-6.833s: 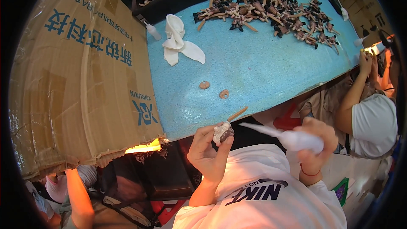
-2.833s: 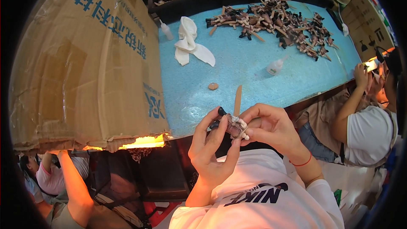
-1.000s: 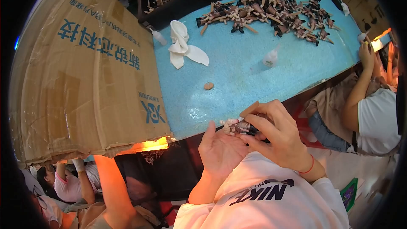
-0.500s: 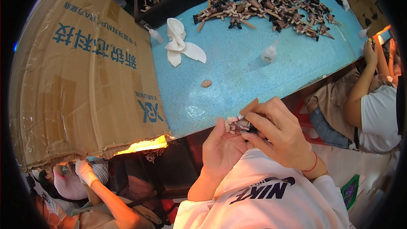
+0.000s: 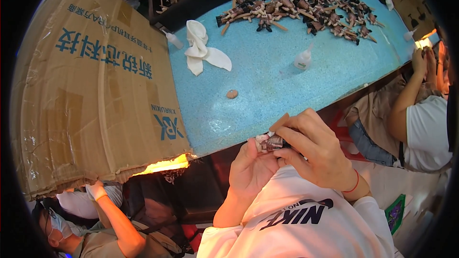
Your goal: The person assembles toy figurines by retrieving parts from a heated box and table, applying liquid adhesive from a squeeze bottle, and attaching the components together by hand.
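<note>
Close to my chest, at the near table edge, both hands hold a small painted figurine (image 5: 267,145). It is brown, pale and dark, and lies on its side. My left hand (image 5: 248,168) supports the pale end between thumb and fingers. Curled over the dark end is my right hand (image 5: 318,149), whose fingertips hide part of it. A flat tan strip (image 5: 279,123) juts up beside the right fingers, with a small white bit at its base. On the blue table, beyond my hands, lies a small pinkish-brown oval piece (image 5: 232,94).
A heap of similar figurines with tan strips (image 5: 296,7) covers the far table (image 5: 258,76). A white dropper bottle (image 5: 302,60), another bottle (image 5: 174,40) and a crumpled white cloth (image 5: 197,48) stand or lie nearer. Tall cardboard (image 5: 105,95) borders the left. Co-workers sit on both sides.
The figurine and my hands have shifted very slightly, with the same grip. At lower left, a co-worker has moved, and that person's masked head shows more.
</note>
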The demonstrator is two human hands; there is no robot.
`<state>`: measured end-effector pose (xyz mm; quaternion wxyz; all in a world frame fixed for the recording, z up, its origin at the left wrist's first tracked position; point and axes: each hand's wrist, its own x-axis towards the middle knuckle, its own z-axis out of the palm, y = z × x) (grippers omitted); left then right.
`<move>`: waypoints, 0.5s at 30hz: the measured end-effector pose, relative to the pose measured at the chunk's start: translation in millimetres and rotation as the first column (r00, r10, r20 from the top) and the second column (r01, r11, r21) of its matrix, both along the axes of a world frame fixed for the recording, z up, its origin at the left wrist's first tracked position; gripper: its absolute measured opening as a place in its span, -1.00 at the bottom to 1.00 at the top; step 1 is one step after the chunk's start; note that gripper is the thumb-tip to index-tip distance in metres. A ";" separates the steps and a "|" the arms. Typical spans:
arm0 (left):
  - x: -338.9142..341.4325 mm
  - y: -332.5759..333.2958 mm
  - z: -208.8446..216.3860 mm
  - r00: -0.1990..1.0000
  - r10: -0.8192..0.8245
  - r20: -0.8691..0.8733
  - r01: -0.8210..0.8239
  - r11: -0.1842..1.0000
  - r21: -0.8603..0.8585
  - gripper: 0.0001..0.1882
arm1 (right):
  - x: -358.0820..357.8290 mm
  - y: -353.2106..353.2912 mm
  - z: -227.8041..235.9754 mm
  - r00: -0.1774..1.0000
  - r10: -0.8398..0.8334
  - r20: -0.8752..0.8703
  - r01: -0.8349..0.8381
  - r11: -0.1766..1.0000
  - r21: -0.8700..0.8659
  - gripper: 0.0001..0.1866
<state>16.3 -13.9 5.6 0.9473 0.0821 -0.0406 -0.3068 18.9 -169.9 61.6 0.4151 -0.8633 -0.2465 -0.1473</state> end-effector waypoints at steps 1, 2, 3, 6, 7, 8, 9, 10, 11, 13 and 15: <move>-0.1 -0.1 -2.1 1.000 0.013 0.021 -0.012 0.999 -0.043 -0.52 | 0.3 0.0 -0.8 1.000 0.005 0.016 -0.006 1.000 0.017 -0.60; -0.4 -0.2 -3.5 1.000 0.013 0.023 -0.012 0.999 -0.043 -0.52 | 0.5 -0.2 -1.3 1.000 0.005 0.018 -0.005 1.000 0.016 -0.60; -1.0 -0.2 -4.6 0.999 0.022 0.047 -0.020 0.999 -0.037 -0.52 | 0.6 -0.6 -1.7 1.000 0.011 0.016 -0.011 1.000 0.029 -0.61; -3.2 0.8 2.2 0.983 0.070 0.168 -0.098 0.981 0.168 -0.49 | -2.4 -6.0 -2.0 1.000 0.021 -0.020 -0.019 0.998 0.060 -0.60; -3.6 0.5 4.9 0.960 0.091 0.264 -0.184 0.917 0.353 -0.46 | -4.0 -7.8 -2.6 0.998 0.026 -0.061 -0.021 0.997 0.080 -0.58; -3.1 1.2 6.8 0.960 0.090 0.266 -0.183 0.919 0.349 -0.46 | -6.6 -7.7 -1.9 0.998 0.024 -0.058 -0.020 0.997 0.076 -0.58; -2.2 2.6 8.5 0.931 0.117 0.347 -0.273 0.853 0.445 -0.43 | -9.9 -7.4 -0.5 0.962 0.069 -0.265 0.009 0.959 0.283 -0.52; -2.8 2.5 10.4 0.895 0.129 0.427 -0.361 0.772 0.523 -0.39 | -13.0 -8.0 1.8 0.883 0.150 -0.445 0.085 0.881 0.466 -0.45; -4.3 1.7 11.3 0.895 0.126 0.429 -0.358 0.777 0.518 -0.39 | -13.3 -7.5 1.8 0.885 0.143 -0.444 0.089 0.883 0.462 -0.45; -7.1 1.2 12.6 0.805 0.158 0.571 -0.552 0.550 0.626 -0.36 | -12.4 -3.0 -0.8 0.838 0.319 -0.442 0.098 0.710 0.698 -0.28; -7.0 2.8 14.3 0.744 0.117 0.657 -0.626 0.466 0.626 -0.35 | -11.3 -0.8 -0.2 0.816 0.369 -0.445 0.095 0.674 0.733 -0.23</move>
